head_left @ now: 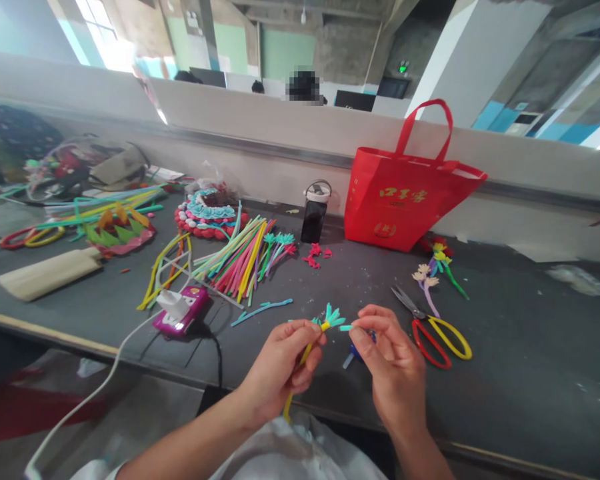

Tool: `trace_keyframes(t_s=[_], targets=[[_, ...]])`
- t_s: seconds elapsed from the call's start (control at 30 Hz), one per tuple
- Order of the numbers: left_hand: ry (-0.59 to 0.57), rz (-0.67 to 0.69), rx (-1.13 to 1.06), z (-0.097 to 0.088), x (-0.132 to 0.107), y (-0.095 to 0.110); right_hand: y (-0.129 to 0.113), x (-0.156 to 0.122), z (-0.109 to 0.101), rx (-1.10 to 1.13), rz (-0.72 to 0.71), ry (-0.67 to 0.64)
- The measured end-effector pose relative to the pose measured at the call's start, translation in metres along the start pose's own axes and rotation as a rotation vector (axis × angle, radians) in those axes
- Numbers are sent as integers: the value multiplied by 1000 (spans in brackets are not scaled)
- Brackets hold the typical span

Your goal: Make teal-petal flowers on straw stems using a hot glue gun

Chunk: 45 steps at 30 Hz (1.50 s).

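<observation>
My left hand (285, 363) is closed around a yellow pipe-cleaner stem topped with a teal flower (331, 317), held over the dark table's near edge. My right hand (387, 363) pinches a short teal piece (347, 327) just right of the flower, and a small blue item shows under its fingers. Red and yellow scissors (433, 330) lie closed on the table right of my right hand.
A bundle of coloured pipe cleaners (240, 257) lies mid-table, with a purple device and white charger (180, 310) near it. A red tote bag (405, 193), a dark bottle (315, 213), finished flowers (437, 267) and craft pieces (207, 213) stand farther back.
</observation>
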<state>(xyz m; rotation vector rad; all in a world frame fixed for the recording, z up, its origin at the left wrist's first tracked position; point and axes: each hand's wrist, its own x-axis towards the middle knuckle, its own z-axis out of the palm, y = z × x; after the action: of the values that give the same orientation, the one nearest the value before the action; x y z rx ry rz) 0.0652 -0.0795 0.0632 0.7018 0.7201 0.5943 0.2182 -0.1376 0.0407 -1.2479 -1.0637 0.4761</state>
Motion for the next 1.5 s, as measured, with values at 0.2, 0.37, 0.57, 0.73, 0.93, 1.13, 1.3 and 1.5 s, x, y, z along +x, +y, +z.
trace_keyframes(t_s=[0.2, 0.37, 0.57, 0.73, 0.93, 1.13, 1.3, 1.5], targets=[[26, 46, 44, 1, 2, -2, 2, 2, 4, -66, -32, -4], [59, 66, 73, 2, 2, -3, 2, 2, 4, -191, -86, -36], [63, 100, 87, 0, 1, -2, 2, 1, 6, -244, -124, -52], [61, 93, 72, -1, -1, -3, 1, 3, 8, -284, -142, -56], [49, 87, 57, -4, -1, -6, 3, 2, 9, -290, -133, -46], [30, 100, 40, -6, 0, -7, 3, 0, 8, -323, -134, -42], [1, 101, 22, -6, 0, -6, 3, 0, 9, -310, -128, -48], [-16, 106, 19, -7, 0, -8, 3, 1, 11, -304, -129, -53]])
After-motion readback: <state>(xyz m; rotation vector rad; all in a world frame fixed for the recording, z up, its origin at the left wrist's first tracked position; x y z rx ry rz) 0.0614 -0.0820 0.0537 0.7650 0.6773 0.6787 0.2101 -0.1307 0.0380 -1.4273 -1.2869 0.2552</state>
